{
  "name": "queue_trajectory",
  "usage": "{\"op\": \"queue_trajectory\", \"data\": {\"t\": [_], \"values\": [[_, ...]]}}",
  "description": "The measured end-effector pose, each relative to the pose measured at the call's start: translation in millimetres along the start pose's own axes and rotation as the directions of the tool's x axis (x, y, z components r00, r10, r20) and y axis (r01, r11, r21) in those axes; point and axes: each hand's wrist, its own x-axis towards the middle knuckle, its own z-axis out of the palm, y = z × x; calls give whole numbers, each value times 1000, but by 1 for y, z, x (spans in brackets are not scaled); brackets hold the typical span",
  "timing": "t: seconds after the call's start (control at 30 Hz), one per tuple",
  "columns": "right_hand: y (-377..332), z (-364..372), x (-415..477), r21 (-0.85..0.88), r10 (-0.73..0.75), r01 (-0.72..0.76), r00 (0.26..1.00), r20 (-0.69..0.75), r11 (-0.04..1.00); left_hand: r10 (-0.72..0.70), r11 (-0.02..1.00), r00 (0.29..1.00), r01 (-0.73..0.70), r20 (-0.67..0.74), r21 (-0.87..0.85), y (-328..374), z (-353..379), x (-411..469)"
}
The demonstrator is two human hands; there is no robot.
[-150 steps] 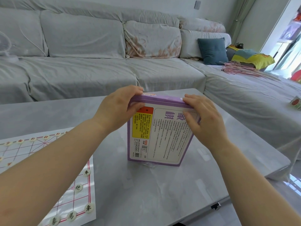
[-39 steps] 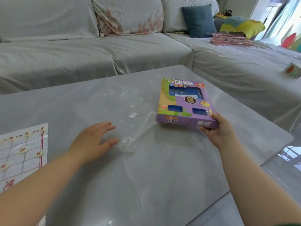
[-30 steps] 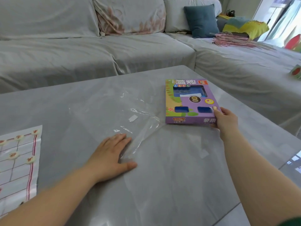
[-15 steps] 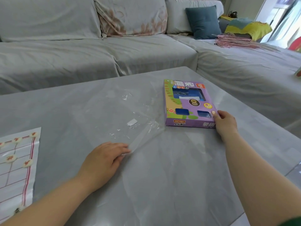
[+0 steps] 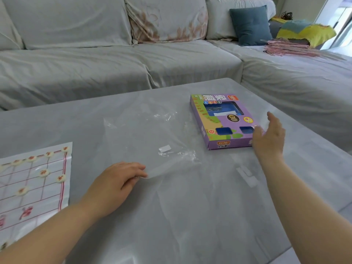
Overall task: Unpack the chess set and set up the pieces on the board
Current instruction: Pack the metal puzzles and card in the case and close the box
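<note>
A purple chess set box (image 5: 222,121) lies flat on the grey table (image 5: 190,216), right of centre. My right hand (image 5: 269,136) hovers by its near right corner with fingers straight, not gripping it. A clear plastic wrapper (image 5: 152,141) is spread on the table left of the box. My left hand (image 5: 116,183) pinches the wrapper's near edge between thumb and fingers. At the far left lies a paper chess board (image 5: 36,187) with red lines and several round white pieces (image 5: 44,173) on it.
A grey sofa (image 5: 114,63) runs along the table's far side and wraps round to the right. A blue cushion (image 5: 250,25) and a yellow cloth (image 5: 306,32) lie on it. The table's right edge is close to the box.
My right hand has let go of the box's corner and lifted with fingers spread. My left hand has drawn the wrapper's edge slightly toward me. The box now lies flat.
</note>
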Motion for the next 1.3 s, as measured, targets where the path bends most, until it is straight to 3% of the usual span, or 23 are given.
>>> {"op": "queue_trajectory", "data": {"t": [0.07,0.17,0.23,0.33,0.4,0.47,0.5,0.57,0.63,0.73,0.83,0.9,1.0,1.13,1.23,1.3], "values": [[-12,-9,-46,110,-248,236,963,103,965,-37,994,999,41,40,-101,9,-10,-13],[-20,-29,-119,52,-608,633,714,349,773,-81,971,989,106,120,-216,29,-25,-43],[-15,-40,-153,41,-676,760,550,490,649,-122,945,981,162,151,-285,48,-37,-67],[-12,-48,-193,50,-684,808,462,564,587,-222,858,957,284,189,-428,69,-47,-106],[-13,-50,-213,130,-676,748,494,547,651,-272,816,930,358,246,-454,77,-49,-130],[-26,-55,-228,223,-484,458,601,635,861,-328,783,911,411,251,-467,87,-50,-149],[-32,-57,-233,215,-331,256,617,714,942,-367,765,900,436,234,-475,92,-50,-156],[-39,-57,-238,232,-158,-36,632,759,972,-466,713,871,475,158,-515,97,-46,-163],[-47,-54,-238,235,-72,-135,708,703,963,-566,668,820,519,89,-534,99,-39,-160],[-59,-46,-236,165,25,-173,759,651,971,-647,703,763,602,12,-377,98,-35,-143],[-66,-37,-235,3,92,-117,798,595,993,-615,788,788,615,-21,28,91,-27,-128],[-69,-30,-236,-144,116,-41,818,563,989,-628,772,777,618,32,149,88,-21,-120],[-68,-22,-236,-340,103,84,863,495,937,-682,730,727,668,80,146,83,-16,-110],[-63,-20,-232,-435,151,84,866,477,896,-651,749,758,636,30,187,79,-15,-99],[-61,-18,-228,-372,116,97,851,511,923,-639,766,766,642,70,-35,79,-13,-94],[-62,-15,-226,-345,119,90,834,539,934,-656,713,748,657,97,-245,80,-11,-94]]}}
